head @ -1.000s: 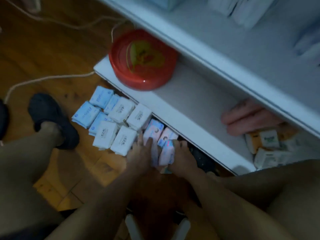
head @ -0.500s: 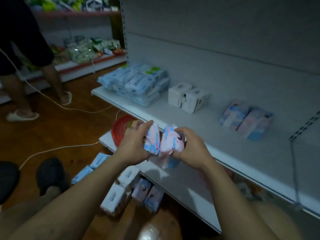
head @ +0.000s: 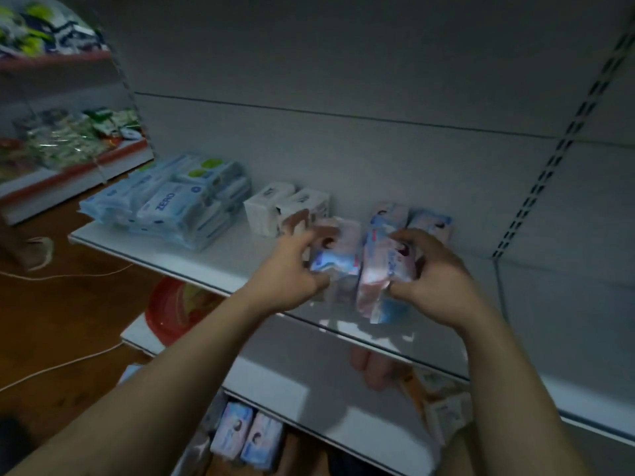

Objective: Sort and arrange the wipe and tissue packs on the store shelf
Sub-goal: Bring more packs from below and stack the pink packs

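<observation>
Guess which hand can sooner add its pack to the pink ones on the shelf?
Probably the right hand: its pack is just before the shelved pink packs; the left hand is farther.

pink packs (head: 376, 269) lifted off floor (head: 68, 314), now over upper shelf (head: 220, 264)

Just the one view for me, the head camera, looking forward and down over the front edge of the shelf (head: 206, 266), close enough that both forearms fill the bottom corners. The left hand (head: 292, 273) gripping the left pack (head: 335, 264) and the right hand (head: 433, 280) gripping the right pack (head: 378, 269) sit dead centre. The back panel (head: 378, 80) fills the top, and the lower shelf (head: 275, 383) shows underneath.
</observation>
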Demonstrator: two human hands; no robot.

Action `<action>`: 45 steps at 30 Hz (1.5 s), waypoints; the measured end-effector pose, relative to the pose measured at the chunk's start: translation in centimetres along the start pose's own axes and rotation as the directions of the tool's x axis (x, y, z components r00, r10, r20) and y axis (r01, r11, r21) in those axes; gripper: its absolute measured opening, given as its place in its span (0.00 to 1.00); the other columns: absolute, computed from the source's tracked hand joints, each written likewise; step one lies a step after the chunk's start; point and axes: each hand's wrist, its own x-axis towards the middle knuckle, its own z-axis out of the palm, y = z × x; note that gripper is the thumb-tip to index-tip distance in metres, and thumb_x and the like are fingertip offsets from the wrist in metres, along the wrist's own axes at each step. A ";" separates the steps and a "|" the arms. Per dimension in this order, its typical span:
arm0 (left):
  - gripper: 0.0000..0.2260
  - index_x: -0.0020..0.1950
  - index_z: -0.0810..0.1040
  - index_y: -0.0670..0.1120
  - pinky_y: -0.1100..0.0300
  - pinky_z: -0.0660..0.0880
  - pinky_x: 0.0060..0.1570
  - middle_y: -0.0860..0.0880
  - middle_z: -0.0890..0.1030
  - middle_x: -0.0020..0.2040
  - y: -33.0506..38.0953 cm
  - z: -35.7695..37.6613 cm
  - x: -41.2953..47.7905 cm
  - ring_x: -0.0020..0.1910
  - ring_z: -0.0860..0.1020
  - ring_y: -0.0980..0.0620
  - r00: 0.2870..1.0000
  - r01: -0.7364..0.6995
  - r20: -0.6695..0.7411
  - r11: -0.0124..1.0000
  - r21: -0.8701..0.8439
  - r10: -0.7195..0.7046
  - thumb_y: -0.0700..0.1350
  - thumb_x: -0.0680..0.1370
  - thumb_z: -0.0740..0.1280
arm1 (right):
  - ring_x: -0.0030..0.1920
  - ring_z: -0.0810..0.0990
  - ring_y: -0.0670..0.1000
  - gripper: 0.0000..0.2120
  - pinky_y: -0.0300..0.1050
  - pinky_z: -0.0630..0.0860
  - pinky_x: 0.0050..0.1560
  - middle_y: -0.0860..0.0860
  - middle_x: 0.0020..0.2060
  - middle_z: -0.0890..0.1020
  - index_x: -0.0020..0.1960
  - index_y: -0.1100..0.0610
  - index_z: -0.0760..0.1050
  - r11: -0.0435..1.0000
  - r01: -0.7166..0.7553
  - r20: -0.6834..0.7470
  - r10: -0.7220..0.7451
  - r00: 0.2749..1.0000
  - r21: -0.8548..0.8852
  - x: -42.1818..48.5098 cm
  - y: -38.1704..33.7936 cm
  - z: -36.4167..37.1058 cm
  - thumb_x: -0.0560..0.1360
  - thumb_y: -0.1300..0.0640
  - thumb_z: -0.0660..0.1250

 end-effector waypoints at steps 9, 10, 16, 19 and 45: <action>0.14 0.53 0.82 0.46 0.80 0.64 0.53 0.46 0.75 0.57 -0.4 7.1 3.0 0.55 0.77 0.49 1.000 -0.005 -0.028 1.000 0.026 0.006 0.33 0.70 0.69 | 0.60 0.75 0.55 0.22 0.44 0.72 0.59 0.52 0.65 0.70 0.66 0.49 0.72 0.941 -0.282 0.030 0.292 0.956 -0.189 0.4 4.2 -0.4 0.74 0.57 0.69; 0.16 0.55 0.81 0.47 0.75 0.68 0.57 0.47 0.75 0.59 -0.4 6.9 2.7 0.57 0.76 0.50 1.000 0.009 0.011 1.000 -0.014 -0.008 0.34 0.70 0.70 | 0.61 0.74 0.56 0.23 0.44 0.71 0.60 0.53 0.65 0.70 0.67 0.49 0.72 0.938 -0.281 -0.011 0.285 0.958 -0.202 0.3 3.9 -0.2 0.73 0.57 0.69; 0.19 0.61 0.75 0.50 0.59 0.73 0.52 0.51 0.72 0.57 -4.7 4.6 -3.7 0.54 0.74 0.55 0.985 0.130 -0.126 0.989 0.068 -0.120 0.47 0.72 0.74 | 0.46 0.79 0.52 0.16 0.46 0.76 0.49 0.52 0.51 0.79 0.57 0.53 0.77 0.996 0.085 -0.320 -0.080 0.944 0.003 -1.7 -1.5 5.2 0.70 0.60 0.71; 0.14 0.55 0.76 0.48 0.60 0.70 0.49 0.52 0.73 0.50 -8.6 2.9 -9.0 0.48 0.73 0.54 0.963 0.208 -0.209 0.960 0.188 -0.168 0.45 0.72 0.74 | 0.39 0.77 0.47 0.12 0.44 0.75 0.45 0.46 0.45 0.79 0.54 0.49 0.75 0.990 0.118 0.106 -0.125 0.986 0.074 -3.3 -3.9 10.9 0.71 0.56 0.70; 0.40 0.79 0.43 0.59 0.45 0.59 0.70 0.42 0.40 0.79 -31.2 17.2 -26.6 0.77 0.48 0.38 0.563 0.663 0.216 0.592 0.459 -0.798 0.61 0.74 0.64 | 0.73 0.55 0.67 0.43 0.58 0.62 0.69 0.62 0.75 0.46 0.77 0.41 0.37 0.849 -0.221 0.654 0.514 0.556 -0.480 -12.6 10.7 44.7 0.75 0.42 0.65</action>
